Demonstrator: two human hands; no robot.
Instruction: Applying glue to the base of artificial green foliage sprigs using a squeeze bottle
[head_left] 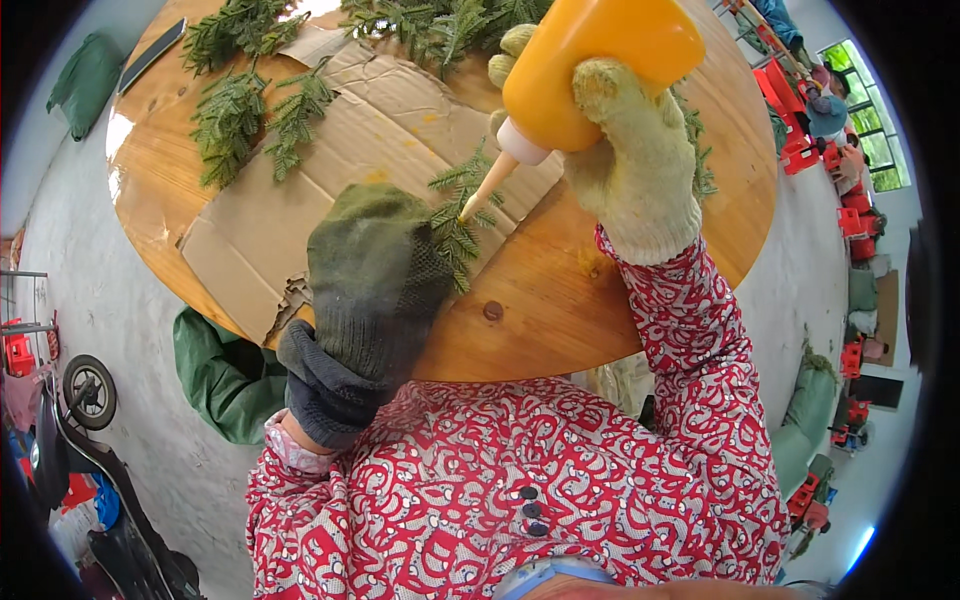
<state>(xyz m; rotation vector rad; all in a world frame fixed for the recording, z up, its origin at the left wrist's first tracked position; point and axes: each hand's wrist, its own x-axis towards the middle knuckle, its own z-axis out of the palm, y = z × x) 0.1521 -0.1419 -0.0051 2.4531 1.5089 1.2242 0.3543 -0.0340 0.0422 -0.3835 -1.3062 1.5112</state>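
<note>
My right hand (635,150), in a pale knitted glove, grips an orange squeeze bottle (600,60) tipped nozzle-down. The bottle's long tapered nozzle (490,185) meets a small green fir-like sprig (455,240). Beside that sprig is my left hand (375,240), wearing a dark, green-stained glove. Its back faces up and the fingers are mostly hidden, but the sprig sticks out from their edge and appears held there. Below both lies a flattened piece of brown cardboard (260,240) with a torn edge and a few orange-yellow smears.
The round wooden table (560,300) bears more green sprigs (228,125) at its left and a larger pile (440,30) at the far side. A dark flat bar (152,55) lies by the left rim. On the floor are a green sack (225,375) and a motorbike (100,470).
</note>
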